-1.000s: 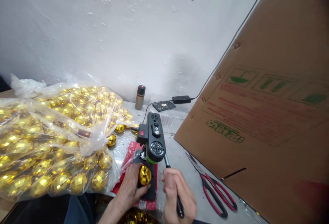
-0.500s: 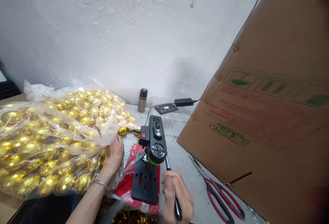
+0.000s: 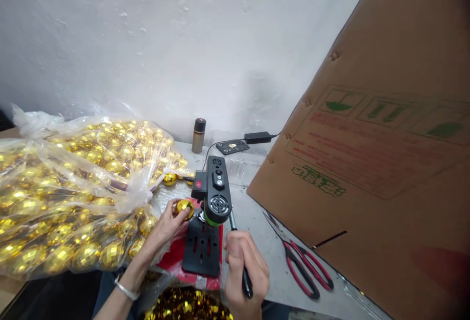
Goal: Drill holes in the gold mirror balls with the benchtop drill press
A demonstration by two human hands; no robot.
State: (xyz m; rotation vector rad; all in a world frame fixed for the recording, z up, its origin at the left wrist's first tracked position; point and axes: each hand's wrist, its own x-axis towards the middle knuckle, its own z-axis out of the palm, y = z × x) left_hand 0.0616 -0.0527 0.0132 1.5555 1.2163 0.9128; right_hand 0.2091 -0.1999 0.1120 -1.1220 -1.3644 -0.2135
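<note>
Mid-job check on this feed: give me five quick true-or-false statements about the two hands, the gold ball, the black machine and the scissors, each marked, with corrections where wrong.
1. The left hand holds a gold ball. True.
2. The right hand grips the lever of the black machine. True.
3. The gold ball rests on the machine's base plate. False: it is held in the left hand, left of the machine's head in the view.
4. The scissors lie beside the cardboard box. True.
5. The scissors lie to the left of the black machine in the view. False: they lie to its right.
</note>
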